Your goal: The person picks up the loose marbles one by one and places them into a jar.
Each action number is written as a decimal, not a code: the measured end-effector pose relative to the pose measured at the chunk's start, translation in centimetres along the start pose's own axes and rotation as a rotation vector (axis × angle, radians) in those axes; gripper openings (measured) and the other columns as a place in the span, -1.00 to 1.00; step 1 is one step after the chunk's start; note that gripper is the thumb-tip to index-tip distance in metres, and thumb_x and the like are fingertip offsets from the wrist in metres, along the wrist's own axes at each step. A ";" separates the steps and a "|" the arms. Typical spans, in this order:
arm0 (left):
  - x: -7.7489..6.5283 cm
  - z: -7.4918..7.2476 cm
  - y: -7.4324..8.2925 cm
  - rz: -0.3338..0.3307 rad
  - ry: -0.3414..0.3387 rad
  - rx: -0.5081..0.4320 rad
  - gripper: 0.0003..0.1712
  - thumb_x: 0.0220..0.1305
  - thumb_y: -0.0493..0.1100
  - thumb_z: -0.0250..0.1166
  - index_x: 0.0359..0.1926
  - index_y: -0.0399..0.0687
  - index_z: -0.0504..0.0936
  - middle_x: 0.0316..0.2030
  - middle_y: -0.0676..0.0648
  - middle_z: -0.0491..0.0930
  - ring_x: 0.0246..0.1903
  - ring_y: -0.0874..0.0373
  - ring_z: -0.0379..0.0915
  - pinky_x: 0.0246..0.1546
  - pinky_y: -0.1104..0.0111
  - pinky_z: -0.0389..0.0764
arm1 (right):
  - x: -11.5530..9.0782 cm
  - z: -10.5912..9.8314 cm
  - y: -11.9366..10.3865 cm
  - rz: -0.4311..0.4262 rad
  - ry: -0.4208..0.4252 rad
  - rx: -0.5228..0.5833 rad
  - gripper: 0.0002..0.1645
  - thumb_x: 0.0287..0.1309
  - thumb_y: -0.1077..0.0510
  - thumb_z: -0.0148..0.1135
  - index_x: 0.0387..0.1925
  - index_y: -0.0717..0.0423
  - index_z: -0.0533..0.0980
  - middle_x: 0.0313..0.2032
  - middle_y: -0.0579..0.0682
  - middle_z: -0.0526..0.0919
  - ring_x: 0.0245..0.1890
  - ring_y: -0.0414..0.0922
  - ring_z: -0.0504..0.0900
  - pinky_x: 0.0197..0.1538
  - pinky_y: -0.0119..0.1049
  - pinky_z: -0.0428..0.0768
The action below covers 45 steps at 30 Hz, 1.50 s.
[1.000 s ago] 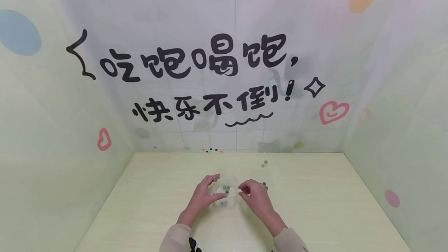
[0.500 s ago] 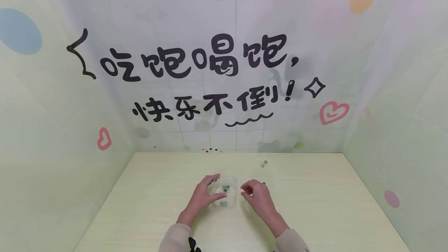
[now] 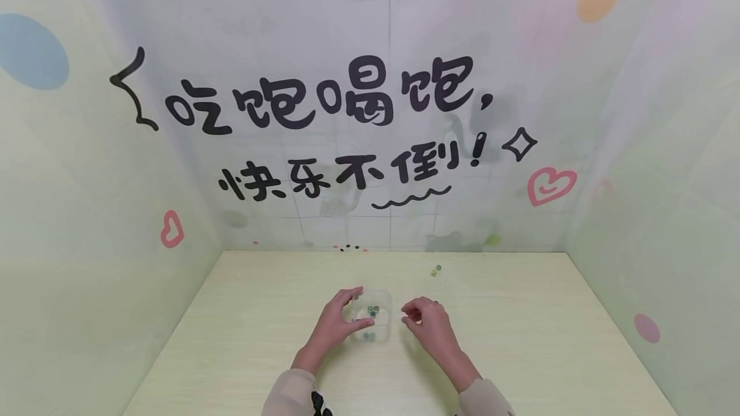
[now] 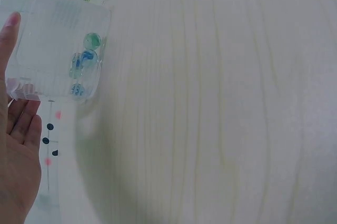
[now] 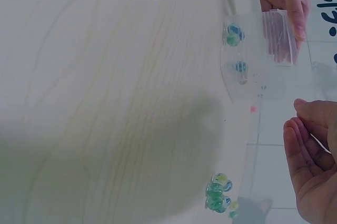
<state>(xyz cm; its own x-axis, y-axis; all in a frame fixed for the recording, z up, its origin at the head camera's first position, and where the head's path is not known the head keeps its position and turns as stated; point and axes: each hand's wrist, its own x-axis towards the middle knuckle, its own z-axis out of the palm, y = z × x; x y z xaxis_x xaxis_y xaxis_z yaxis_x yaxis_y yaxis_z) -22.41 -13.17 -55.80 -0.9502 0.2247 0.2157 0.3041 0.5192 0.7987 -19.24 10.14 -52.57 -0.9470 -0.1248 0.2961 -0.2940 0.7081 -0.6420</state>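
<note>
A clear plastic box (image 3: 384,334) stands on the table with several glass marbles (image 4: 88,57) inside, green and blue. My left hand (image 3: 334,321) holds the box from its left side, thumb at the near side and fingers at the far side. To the right of the box, my right hand (image 3: 430,325) hovers with loosely bent fingers. Its thumb and fingertips stand slightly apart in the right wrist view, and nothing shows between them. More marbles (image 5: 217,195) lie clustered on the table beside the right hand, mostly hidden behind it in the head view.
Two marbles, one yellowish (image 3: 434,273) and one green (image 3: 439,268), lie farther back on the pale wooden table (image 3: 260,313). A printed cloth backdrop (image 3: 300,223) with black writing rises behind the table, and similar cloth walls stand on both sides.
My right hand has drawn slightly away from the box to the right, covering more of the nearby marbles. A dark marble inside the box has shifted a little. The left hand stays in place.
</note>
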 end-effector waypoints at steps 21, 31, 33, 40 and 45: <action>-0.1 -0.2 0.2 0.005 -0.013 -0.006 -0.11 0.04 0.08 0.54 0.35 -0.14 0.44 0.21 -0.15 0.53 0.28 -0.12 0.43 0.28 -0.05 0.50 | -1.0 -0.6 1.7 0.043 0.086 0.070 -0.72 -0.01 0.30 0.49 -0.20 0.21 0.64 -0.28 0.02 0.68 -0.29 -0.09 0.67 -0.17 -0.29 0.72; -0.1 -0.3 0.2 0.037 -0.006 0.023 -0.11 0.04 0.07 0.55 0.34 -0.17 0.45 0.19 -0.17 0.54 0.24 -0.15 0.46 0.24 -0.05 0.54 | -1.6 -1.2 2.6 0.050 0.155 0.078 -0.61 -0.03 0.31 0.51 -0.12 0.24 0.59 -0.20 0.06 0.67 -0.19 0.04 0.69 -0.05 -0.09 0.72; -0.2 -0.3 0.3 0.026 -0.011 0.020 -0.12 0.04 0.06 0.55 0.34 -0.15 0.45 0.20 -0.16 0.54 0.25 -0.15 0.45 0.25 -0.05 0.53 | -1.7 -1.2 2.9 0.051 0.169 0.073 -0.59 -0.04 0.30 0.51 -0.10 0.23 0.58 -0.19 0.06 0.67 -0.19 0.04 0.69 -0.03 -0.04 0.71; -0.1 -0.2 0.3 0.026 -0.013 0.042 -0.13 0.06 0.04 0.54 0.34 -0.19 0.44 0.19 -0.18 0.54 0.24 -0.18 0.45 0.23 -0.07 0.53 | -1.8 -1.4 4.0 0.109 0.175 0.084 -0.53 -0.02 0.27 0.51 -0.02 0.20 0.56 -0.13 0.05 0.66 -0.10 0.01 0.68 0.07 0.01 0.67; -0.1 -0.3 0.4 0.021 -0.011 0.049 -0.12 0.05 0.06 0.54 0.34 -0.18 0.44 0.19 -0.18 0.54 0.24 -0.18 0.45 0.24 -0.07 0.53 | -1.9 -1.6 4.7 0.072 0.213 0.094 -0.49 -0.07 0.30 0.53 -0.02 0.23 0.56 -0.14 0.07 0.66 -0.12 0.02 0.68 0.06 -0.02 0.68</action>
<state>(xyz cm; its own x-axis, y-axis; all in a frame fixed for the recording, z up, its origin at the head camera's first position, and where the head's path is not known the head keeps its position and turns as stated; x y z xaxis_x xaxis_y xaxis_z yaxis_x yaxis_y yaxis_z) -22.17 -13.23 -55.39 -0.9429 0.2448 0.2258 0.3272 0.5543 0.7653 -18.63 14.77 -54.99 -0.9203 0.0800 0.3829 -0.2468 0.6409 -0.7269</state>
